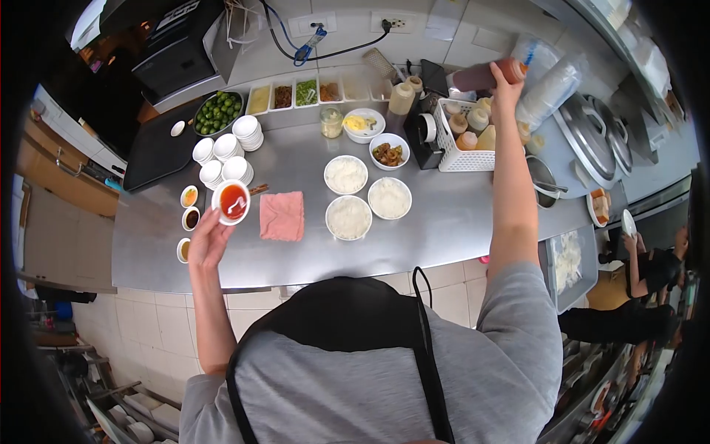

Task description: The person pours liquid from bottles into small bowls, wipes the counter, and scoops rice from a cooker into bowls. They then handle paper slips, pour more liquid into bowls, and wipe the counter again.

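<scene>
My left hand [208, 240] is closed on a small white sauce cup [222, 212] with red sauce [234, 200] and a pale streak in it. It is over the left part of the steel counter, beside stacked white cups [235, 169]. My right hand [506, 87] grips a squeeze bottle [473, 78] of dark reddish sauce. The bottle lies nearly level in the air, its orange-red end pointing right. Below it stands a white basket [466, 161] packed with several other squeeze bottles [477, 118].
Three bowls of rice [348, 217] stand mid-counter, near a folded pink cloth [282, 216] and a bowl of cooked food [388, 155]. Small sauce cups [191, 218] line the left side. Green citrus [217, 112] and topping containers [306, 94] sit behind. Another person [654, 259] stands far right.
</scene>
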Tool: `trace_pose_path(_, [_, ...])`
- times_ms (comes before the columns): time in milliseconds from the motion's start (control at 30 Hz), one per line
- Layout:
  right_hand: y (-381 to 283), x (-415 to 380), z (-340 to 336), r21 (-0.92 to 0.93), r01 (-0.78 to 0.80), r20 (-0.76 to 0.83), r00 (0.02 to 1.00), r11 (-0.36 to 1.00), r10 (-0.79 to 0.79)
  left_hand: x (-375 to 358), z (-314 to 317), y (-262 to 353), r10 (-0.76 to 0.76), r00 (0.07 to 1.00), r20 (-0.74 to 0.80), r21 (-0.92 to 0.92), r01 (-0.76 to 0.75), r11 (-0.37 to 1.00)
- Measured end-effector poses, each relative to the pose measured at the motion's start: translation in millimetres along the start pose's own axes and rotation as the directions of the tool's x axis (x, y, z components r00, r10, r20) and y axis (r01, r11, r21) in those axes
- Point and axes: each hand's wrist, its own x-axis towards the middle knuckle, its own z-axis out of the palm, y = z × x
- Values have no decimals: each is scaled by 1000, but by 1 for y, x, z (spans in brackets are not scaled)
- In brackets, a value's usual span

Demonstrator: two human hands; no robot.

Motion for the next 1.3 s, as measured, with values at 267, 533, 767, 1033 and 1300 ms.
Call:
trace_pose_path(267, [73,5,-43,-902,-47,26,986,428,164,-36,-83,6,61,948,-313,-80,-91,993])
trace_pose_path(533, [132,32,-64,-758,623,643,667,191,376,-61,-139,21,162,834,-528,-114,-259,959])
trace_pose_path(767, [-36,-111,87,-530,482,611,788,698,-80,-76,-233,21,159,662,-733,-49,-285,957])
trace_pose_path(1033, [-33,-430,173,-151,515,978,-44,844,202,-80,-343,-23,74,564,-822,101,18,995])
trace_pose_path(1300, [44,-464,173,-306,777,806,-96,551,584,-57,-314,-15,127,723,-679,359,175,917])
